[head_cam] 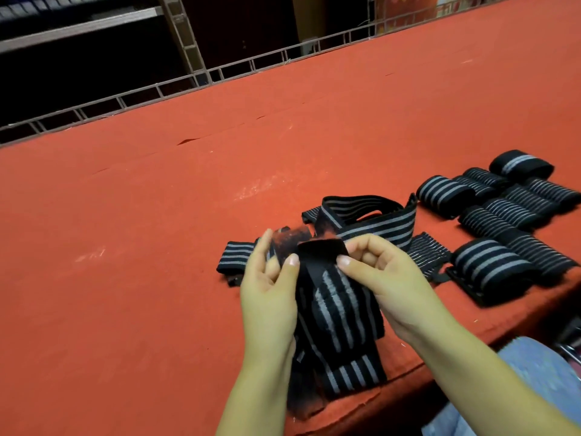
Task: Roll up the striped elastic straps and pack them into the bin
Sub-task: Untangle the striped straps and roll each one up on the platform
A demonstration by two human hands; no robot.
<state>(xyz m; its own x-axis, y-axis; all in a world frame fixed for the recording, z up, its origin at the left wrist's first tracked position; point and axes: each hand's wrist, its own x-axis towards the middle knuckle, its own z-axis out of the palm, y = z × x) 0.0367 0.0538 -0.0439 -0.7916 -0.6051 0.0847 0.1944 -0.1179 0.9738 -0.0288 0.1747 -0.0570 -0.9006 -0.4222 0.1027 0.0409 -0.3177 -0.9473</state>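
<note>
A long black strap with grey stripes (338,306) lies loose over the front of the red table, and its black end tab (320,250) is raised between my hands. My left hand (270,291) pinches the tab's left side with thumb and fingers. My right hand (380,272) pinches its right side, fingers curled. More of the unrolled strap loops behind my hands (371,215). Several rolled striped straps (503,215) sit grouped at the right. No bin is in view.
The red felt table (188,199) stretches far left and back. A metal rail (220,70) runs along its far edge, with dark shelving behind. The table's front edge passes under my forearms; a blue-clad leg (534,372) shows at bottom right.
</note>
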